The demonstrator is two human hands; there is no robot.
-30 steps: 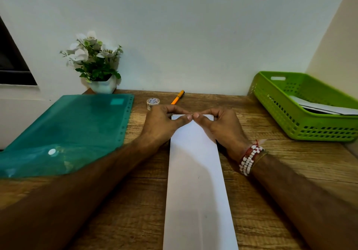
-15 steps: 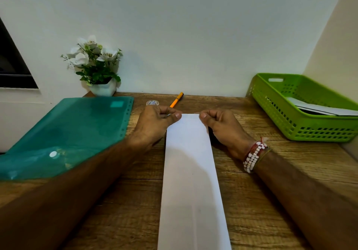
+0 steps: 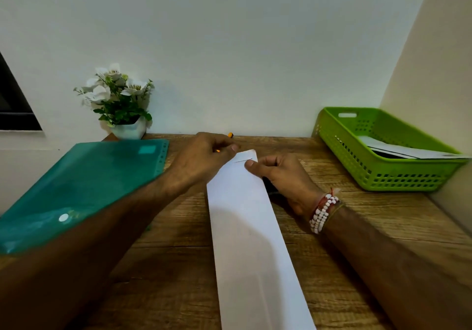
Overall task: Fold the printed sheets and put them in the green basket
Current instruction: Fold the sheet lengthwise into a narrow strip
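Both hands closed on the far end of the folded sheet (image 3: 250, 240). Half a second ago set at either side of a straight far edge; now brought closer together, with that end swung a little to the right, so that the long strip lies at a slant across the wooden table (image 3: 357, 214).

Moved forward and across, the left hand (image 3: 204, 158) with fingers curled and thumb tip pressed on the far left corner, pinching it. Knuckles now over most of the orange pen (image 3: 230, 134), only its tip showing beyond them.

Shifted inward, the right hand (image 3: 283, 176) with thumb laid flat on the top layer near the right edge and the other fingers curled under and beside that edge, gripping it. Between the two thumbs, a thin dark slit where the layers part slightly, not seen before. Palm heel down on the table, beaded bracelet (image 3: 323, 213) at the wrist. Both forearms stretched forward from the near edge, left one passing over a corner of the green folder (image 3: 89, 184).

Near end of the strip running out of view at the bottom.

Farther out: white flower pot (image 3: 129, 130) against the wall behind the folder; green basket (image 3: 383, 173) at the right, well apart from the hands, with folded papers (image 3: 413, 152) already lying inside.
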